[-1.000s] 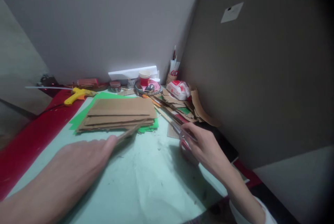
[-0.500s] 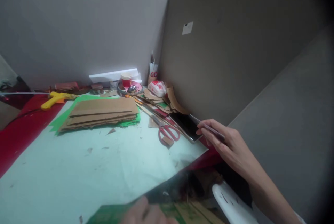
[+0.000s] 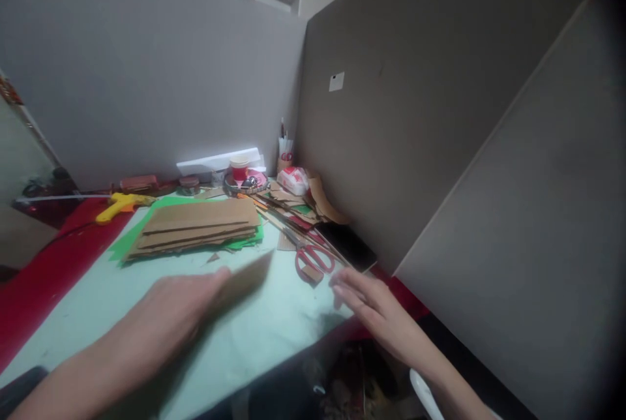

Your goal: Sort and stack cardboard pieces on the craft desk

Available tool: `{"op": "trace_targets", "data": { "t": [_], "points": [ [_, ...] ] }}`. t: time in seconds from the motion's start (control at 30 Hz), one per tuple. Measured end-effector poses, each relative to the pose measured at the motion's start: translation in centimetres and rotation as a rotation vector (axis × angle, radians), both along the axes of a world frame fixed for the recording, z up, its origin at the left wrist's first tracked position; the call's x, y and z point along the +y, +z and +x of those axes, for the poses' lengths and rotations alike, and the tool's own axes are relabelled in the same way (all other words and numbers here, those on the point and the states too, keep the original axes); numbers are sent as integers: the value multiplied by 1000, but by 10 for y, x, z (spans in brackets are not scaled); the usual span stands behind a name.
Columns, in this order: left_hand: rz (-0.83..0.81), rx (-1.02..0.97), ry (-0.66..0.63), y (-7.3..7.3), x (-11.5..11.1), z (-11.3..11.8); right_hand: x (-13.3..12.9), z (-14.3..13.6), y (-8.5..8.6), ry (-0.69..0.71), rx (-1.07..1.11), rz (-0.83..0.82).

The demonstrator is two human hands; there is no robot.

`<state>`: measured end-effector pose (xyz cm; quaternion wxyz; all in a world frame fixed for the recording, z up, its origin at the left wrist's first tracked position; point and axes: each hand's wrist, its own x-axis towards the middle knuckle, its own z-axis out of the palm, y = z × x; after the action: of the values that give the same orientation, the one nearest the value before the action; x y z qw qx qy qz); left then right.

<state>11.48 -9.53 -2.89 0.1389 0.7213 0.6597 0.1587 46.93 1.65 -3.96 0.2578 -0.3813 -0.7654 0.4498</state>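
Two hands are over the pale green mat (image 3: 274, 332) now. My left hand (image 3: 169, 315) is back in the lower left of the frame, closed on a cardboard piece (image 3: 244, 282) that juts toward the middle; half a second ago that hand was only a sliver at the bottom edge. My right hand (image 3: 374, 306) has come off the phone (image 3: 348, 245) it was touching at the right edge of the mat and now lies with fingers spread and flat, holding nothing, just below the red scissors (image 3: 313, 258). Judging from that, the cardboard is being brought onto the work surface while the right hand is free to steady or take it.

Around them: a stack of cardboard sheets (image 3: 198, 227) on green paper (image 3: 122, 245) sits in the middle left, well apart from the held piece. A yellow glue gun (image 3: 117, 205) lies at the far left by the red cloth (image 3: 44, 276). Scraps and sticks crowd the corner near the red cup (image 3: 239, 167). The scissors and a small scrap beside them lie close to my right fingertips, the only clutter near the open mat.
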Motion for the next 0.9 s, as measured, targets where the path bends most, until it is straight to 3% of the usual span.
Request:
{"op": "trace_targets", "data": {
  "t": [0.1, 0.23, 0.37, 0.53, 0.67, 0.8, 0.9],
  "points": [
    [-174, -67, -85, 2, -4, -1, 8, -27, -13, 43, 144, -252],
    [-233, -192, 73, 1, 22, -40, 26, -76, -18, 140, 261, -481],
    [-284, -366, 126, -4, 49, -70, 45, -128, -7, 182, 298, -421],
    [-363, -556, 146, -3, 50, -79, 67, -179, -3, 111, 218, -278],
    [-458, -658, 149, -4, 41, -88, 76, -192, -7, 55, 144, -244],
    [-448, -619, 171, -13, 33, -103, 81, -187, -15, 112, 137, -389],
    [-401, -612, 228, -24, 26, -121, 86, -179, -22, -37, 234, -398]
  ]
}}
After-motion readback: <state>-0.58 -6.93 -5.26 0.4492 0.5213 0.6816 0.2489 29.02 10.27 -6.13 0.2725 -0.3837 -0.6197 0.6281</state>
